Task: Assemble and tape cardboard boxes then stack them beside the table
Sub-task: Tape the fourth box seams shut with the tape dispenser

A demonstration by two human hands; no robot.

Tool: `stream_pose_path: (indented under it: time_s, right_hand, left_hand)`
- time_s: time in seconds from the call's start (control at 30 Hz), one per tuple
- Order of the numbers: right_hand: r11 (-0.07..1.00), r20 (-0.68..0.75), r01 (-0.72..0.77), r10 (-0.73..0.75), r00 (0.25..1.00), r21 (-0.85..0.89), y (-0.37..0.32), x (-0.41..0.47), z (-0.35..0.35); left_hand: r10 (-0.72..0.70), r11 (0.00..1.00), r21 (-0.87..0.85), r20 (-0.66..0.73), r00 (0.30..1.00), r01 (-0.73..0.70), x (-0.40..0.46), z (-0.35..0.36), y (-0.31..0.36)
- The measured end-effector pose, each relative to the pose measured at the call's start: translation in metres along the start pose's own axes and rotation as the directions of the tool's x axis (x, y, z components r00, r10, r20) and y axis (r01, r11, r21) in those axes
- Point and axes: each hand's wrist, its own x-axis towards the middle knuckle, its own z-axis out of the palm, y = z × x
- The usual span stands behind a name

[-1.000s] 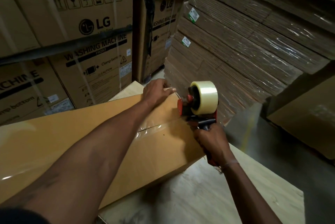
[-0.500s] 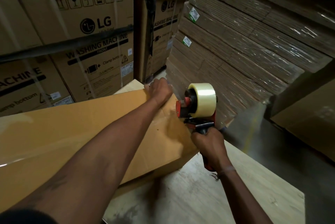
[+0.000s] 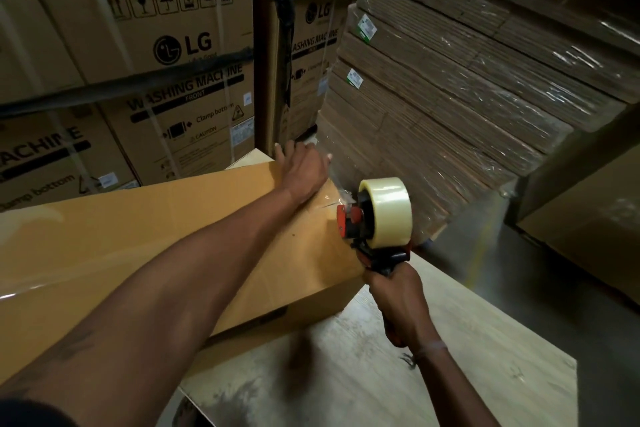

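A long brown cardboard box (image 3: 145,239) lies on the pale wooden table (image 3: 398,367), with clear tape shining along its top seam. My left hand (image 3: 301,170) rests flat on the box's far right top corner, fingers reaching over the edge. My right hand (image 3: 398,302) grips the handle of a red and black tape dispenser (image 3: 367,229) carrying a roll of clear tape (image 3: 388,212). The dispenser's front sits at the box's right end, and a strip of tape runs from it up to the corner under my left hand.
Large printed washing machine cartons (image 3: 166,56) stand stacked behind the table. A wrapped pallet of flat cardboard sheets (image 3: 467,91) rises at the right. Grey floor with a yellow line (image 3: 481,246) shows beyond the table's right edge, and another brown carton (image 3: 588,212) stands there.
My left hand has slid farther along the box top to its far corner. The dispenser has come down over the box's right end, pulling tape with it.
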Motion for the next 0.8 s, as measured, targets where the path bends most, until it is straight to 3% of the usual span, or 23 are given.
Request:
stream_pose_path:
  time_s: [0.13, 0.3, 0.47, 0.8]
  right_hand:
    - [0.999, -0.007, -0.021, 0.021, 1.0, 0.032, 0.002, -0.002, 0.002]
    - [0.994, -0.015, -0.058, 0.06, 0.998, 0.095, 0.002, -0.01, -0.008]
    - [0.989, 0.004, -0.103, 0.103, 0.995, 0.105, 0.021, -0.026, -0.027]
    - [0.998, -0.025, -0.05, 0.051, 0.998, 0.036, 0.033, -0.037, -0.031]
  left_hand:
    - [-0.016, 0.991, 0.134, 0.189, 0.982, -0.01, -0.016, 0.011, 0.011]
    - [-0.078, 0.98, 0.2, 0.283, 0.956, 0.021, -0.012, 0.01, 0.018]
    - [-0.106, 0.971, 0.236, 0.317, 0.943, 0.03, -0.011, 0.006, 0.022]
    - [-0.133, 0.959, 0.281, 0.303, 0.944, 0.045, -0.013, 0.011, 0.026]
